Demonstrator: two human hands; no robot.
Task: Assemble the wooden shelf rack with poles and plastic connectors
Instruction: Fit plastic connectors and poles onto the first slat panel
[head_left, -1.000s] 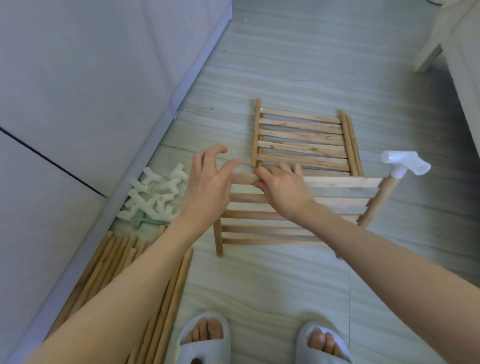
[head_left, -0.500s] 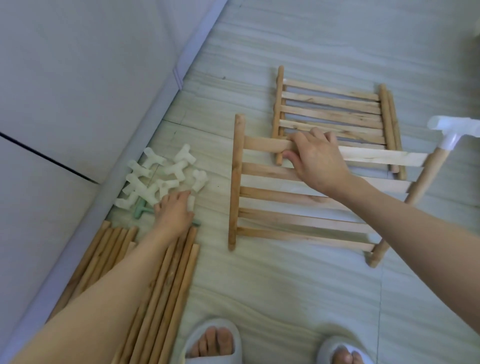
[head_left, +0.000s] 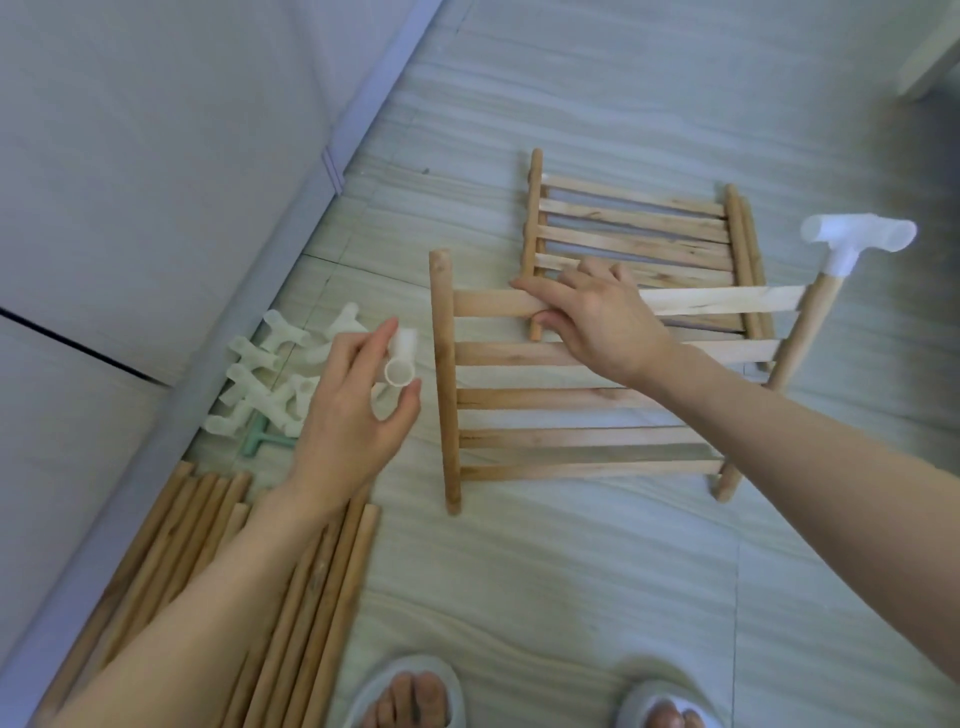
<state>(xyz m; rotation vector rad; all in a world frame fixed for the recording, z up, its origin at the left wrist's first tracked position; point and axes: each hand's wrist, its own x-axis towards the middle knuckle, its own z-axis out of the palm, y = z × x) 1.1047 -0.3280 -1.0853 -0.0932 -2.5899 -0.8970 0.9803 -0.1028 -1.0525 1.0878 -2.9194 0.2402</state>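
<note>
A slatted wooden shelf panel lies tilted on the floor, its far right corner raised. My right hand grips its top slat near the middle. A white plastic connector caps the panel's far right pole end. My left hand pinches a white plastic connector just left of the panel's left pole. A second slatted panel lies flat behind the first.
A heap of white connectors with a green T-shaped tool sits by the wall's skirting. Several loose wooden poles lie at the lower left under my left forearm. My slippered feet show at the bottom edge.
My left hand left the panel, reached down to the connector heap and came up holding one connector. My right hand kept its grip on the top slat.
</note>
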